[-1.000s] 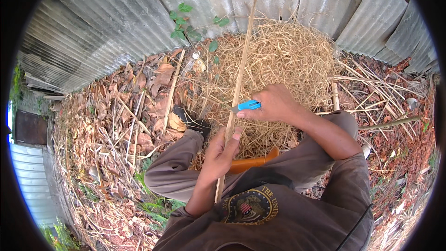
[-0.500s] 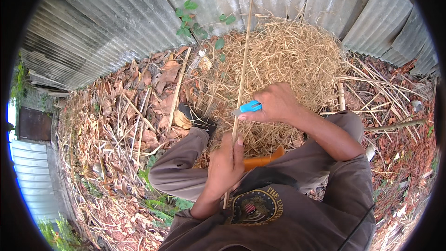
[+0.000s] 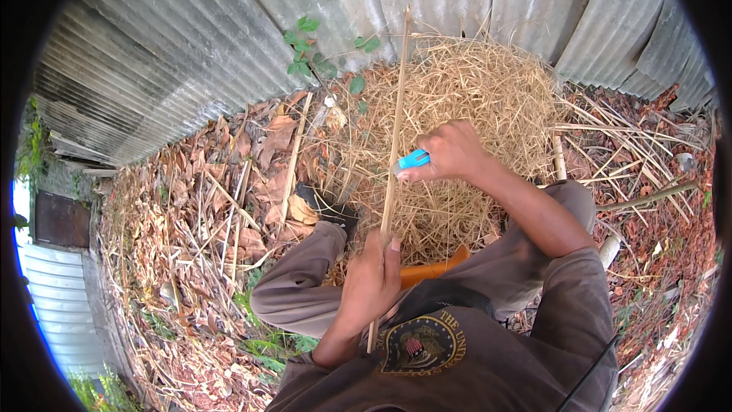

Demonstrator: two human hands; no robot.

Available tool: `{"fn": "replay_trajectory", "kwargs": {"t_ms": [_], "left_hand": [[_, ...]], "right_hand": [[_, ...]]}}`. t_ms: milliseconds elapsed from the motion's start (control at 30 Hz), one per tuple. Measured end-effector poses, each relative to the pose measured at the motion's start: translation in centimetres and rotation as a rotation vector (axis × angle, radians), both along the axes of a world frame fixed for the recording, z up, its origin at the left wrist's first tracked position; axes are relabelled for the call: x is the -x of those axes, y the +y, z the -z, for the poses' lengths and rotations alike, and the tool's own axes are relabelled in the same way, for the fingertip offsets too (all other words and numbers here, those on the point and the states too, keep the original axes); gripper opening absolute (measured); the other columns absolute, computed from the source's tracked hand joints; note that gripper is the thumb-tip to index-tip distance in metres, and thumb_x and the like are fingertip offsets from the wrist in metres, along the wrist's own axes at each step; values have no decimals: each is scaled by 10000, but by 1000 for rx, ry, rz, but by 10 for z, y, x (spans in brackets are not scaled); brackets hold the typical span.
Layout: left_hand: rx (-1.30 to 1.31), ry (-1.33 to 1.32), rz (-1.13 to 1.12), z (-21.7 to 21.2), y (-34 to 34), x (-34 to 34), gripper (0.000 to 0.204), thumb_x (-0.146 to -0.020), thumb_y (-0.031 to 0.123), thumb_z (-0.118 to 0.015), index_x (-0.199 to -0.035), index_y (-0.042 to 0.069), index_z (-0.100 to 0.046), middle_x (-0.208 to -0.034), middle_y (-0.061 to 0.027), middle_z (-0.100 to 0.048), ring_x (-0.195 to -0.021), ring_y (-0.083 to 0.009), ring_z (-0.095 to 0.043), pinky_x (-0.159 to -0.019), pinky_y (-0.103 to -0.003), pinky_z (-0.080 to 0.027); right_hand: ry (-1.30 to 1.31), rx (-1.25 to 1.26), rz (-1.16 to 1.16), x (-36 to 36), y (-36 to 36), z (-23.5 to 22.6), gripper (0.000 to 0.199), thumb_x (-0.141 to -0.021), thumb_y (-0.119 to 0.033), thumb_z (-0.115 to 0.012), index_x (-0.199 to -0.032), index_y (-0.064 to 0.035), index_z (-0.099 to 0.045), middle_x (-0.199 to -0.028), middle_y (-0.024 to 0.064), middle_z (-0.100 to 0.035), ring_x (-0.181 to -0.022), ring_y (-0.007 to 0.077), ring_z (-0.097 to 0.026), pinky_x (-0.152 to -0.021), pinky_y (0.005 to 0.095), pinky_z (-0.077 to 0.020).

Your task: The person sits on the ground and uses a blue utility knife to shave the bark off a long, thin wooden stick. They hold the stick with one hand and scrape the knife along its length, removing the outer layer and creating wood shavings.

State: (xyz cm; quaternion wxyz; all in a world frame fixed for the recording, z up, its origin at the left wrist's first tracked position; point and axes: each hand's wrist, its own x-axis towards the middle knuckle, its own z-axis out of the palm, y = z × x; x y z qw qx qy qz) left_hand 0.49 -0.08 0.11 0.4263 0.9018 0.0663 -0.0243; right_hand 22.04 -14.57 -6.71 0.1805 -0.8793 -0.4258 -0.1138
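Note:
A long, narrow bamboo strip slants upright in front of me, its lower end close to my shirt. My left hand is wrapped around it near the lower end, thumb along the strip. In my right hand is a blue utility knife. Its short blade lies against the strip's right edge, well above my left hand. Beneath both hands spreads a heap of thin, pale shavings.
Corrugated metal sheets stand behind the heap. Dry leaves and loose strips lie to the left, more thin strips to the right. An orange object, partly hidden, rests between my bent legs. A leafy vine grows by the metal.
The knife and my right hand have shifted slightly up along the strip relative to my left hand. The strip's top end appears lower in view, and the whole view has tilted a little.

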Motion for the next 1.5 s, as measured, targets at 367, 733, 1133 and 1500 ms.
{"fn": "replay_trajectory", "kwargs": {"t_ms": [367, 733, 1133, 1500], "left_hand": [[114, 152, 70, -9, 7, 56, 209, -927, 196, -571, -1017, 15, -517, -592, -135, -559, -505, -279, -570, -498, -371, -436], [644, 345, -94, 6, 44, 121, 275, -1015, 280, -413, -1011, 24, -515, -557, 60, -365, -490, -33, -312, -456, -208, -269], [1399, 222, -153, 20, 29, 0, 143, -1015, 234, -421, -994, 101, -469, -499, 51, -294, -353, -63, -259, -417, -237, -244], [1279, 225, -180, 9, 10, -20, 176, -1020, 264, -407, -1043, 101, -468, -503, 53, -283, -357, -65, -260, -406, -228, -262]], "right_hand": [[261, 98, 511, -81, -45, -15, 887, -756, -858, -329, -604, -36, -626, -517, 106, -563, -552, 260, -619, -520, 428, -472], [385, -247, 969, -157, -161, 11, 962, -786, -838, -281, -719, 37, -676, -764, 239, -648, -793, 338, -650, -702, 448, -483], [330, -17, -114, 55, 10, -33, 734, -759, -770, -498, -518, -80, -564, -421, 81, -475, -422, 279, -536, -436, 404, -412], [191, -108, -76, 48, 3, -30, 694, -721, -760, -557, -505, -102, -516, -419, 68, -477, -399, 265, -532, -412, 393, -405]]}}
